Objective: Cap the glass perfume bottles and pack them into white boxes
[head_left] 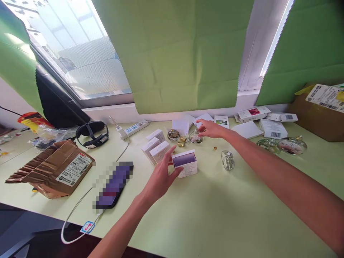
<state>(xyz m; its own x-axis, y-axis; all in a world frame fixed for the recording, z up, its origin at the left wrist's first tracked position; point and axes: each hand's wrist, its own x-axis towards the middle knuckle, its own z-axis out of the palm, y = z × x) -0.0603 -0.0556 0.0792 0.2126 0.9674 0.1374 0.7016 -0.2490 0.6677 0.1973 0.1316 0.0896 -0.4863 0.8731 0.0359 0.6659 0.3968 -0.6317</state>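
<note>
- A phone (114,188) is lying at lower left on the worktop (220,218).
- At centre, the left hand (160,175) is holding the open white box (187,170), its grip pinching the left side.
- A glass jar (228,160) is resting right of centre.
- Beyond, the right hand (211,129) is hovering by a round bottle (196,138), its grip spread; contact cannot be told.
- Green fabric (185,53) is hanging at upper centre.

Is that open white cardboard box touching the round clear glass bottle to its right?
Apart: the head view shows pale-green tabletop between box and bottle.
</note>
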